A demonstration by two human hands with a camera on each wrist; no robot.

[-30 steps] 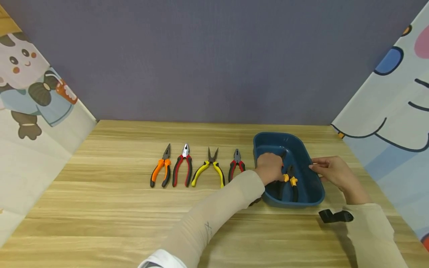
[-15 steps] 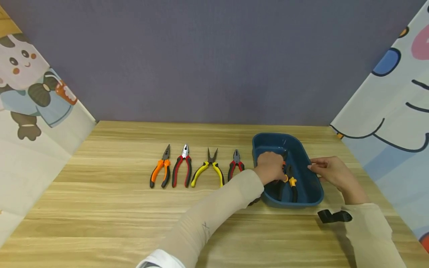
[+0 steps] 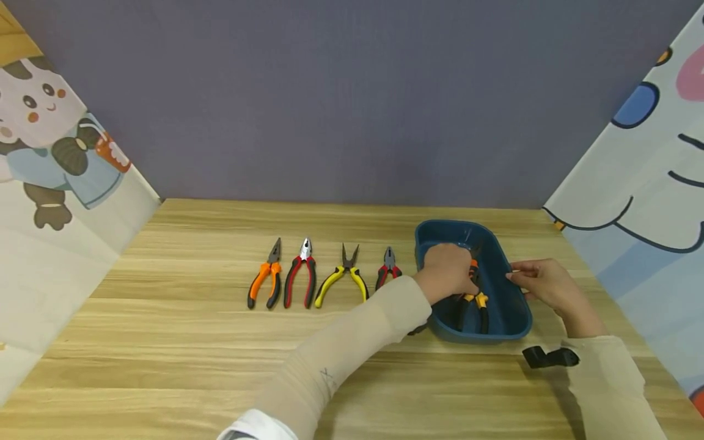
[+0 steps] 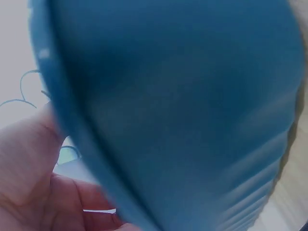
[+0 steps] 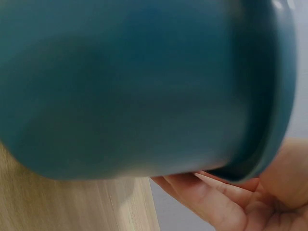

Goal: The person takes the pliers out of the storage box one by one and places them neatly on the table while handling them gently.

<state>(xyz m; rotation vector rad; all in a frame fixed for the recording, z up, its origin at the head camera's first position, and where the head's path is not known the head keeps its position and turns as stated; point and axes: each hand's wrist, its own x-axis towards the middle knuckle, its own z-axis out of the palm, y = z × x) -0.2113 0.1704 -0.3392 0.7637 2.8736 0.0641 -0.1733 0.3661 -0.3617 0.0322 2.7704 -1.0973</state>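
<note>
In the head view my left hand (image 3: pixel 447 272) reaches into a dark blue plastic bin (image 3: pixel 500 333), its fingers curled down around pliers with an orange-and-black part (image 3: pixel 473 267). The fingertips are hidden. Beside it in the bin lie black-and-yellow pliers (image 3: pixel 482 305), partly covered by the hand. At the bin's right side my right hand (image 3: pixel 547 282) pinches the rim between thumb and fingers. The left wrist view has the left hand (image 4: pixel 43 183) mostly behind the bin's rim (image 4: pixel 91 144). In the right wrist view the right hand (image 5: pixel 226 202) is at the bin's lip (image 5: pixel 284 86).
Left of the bin, a row lies on the wooden table (image 3: pixel 165 342): orange pliers (image 3: pixel 266 275), red-and-black pliers (image 3: pixel 300 269), spread yellow pliers (image 3: pixel 349 269) and smaller red-and-black pliers (image 3: pixel 388 263), partly behind the left arm. A grey wall (image 3: pixel 352 104) stands behind.
My left hand has shifted slightly right and up inside the bin, and the orange-and-black part has moved right with it. My right hand stays on the rim.
</note>
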